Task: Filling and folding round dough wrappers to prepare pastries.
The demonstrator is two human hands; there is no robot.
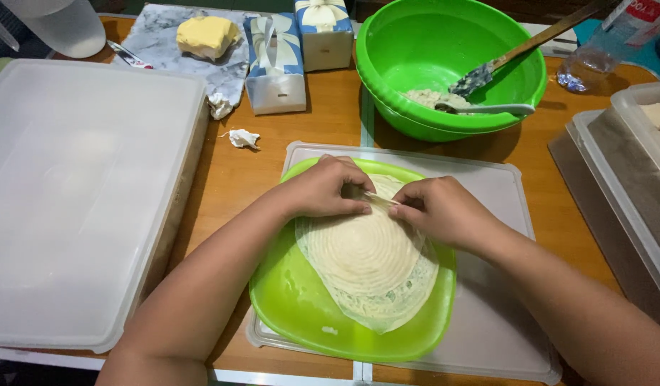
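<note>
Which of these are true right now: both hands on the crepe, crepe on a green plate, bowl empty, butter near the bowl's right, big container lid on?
1. Both hands, left and right, touch the crepe. True.
2. The crepe lies on a green plate. True.
3. The bowl is empty. False: it holds filling, a spatula and a spoon.
4. The butter sits right of the bowl. False: it is to its left.
5. The big container has its lid on. True.

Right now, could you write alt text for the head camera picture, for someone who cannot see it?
Two bare hands, left hand and right hand, pinch the far edge of a thin, lacy pancake lying on a green plate over a pale board. Behind stand a green bowl with filling and a spatula, butter, and a lidded box.
</note>
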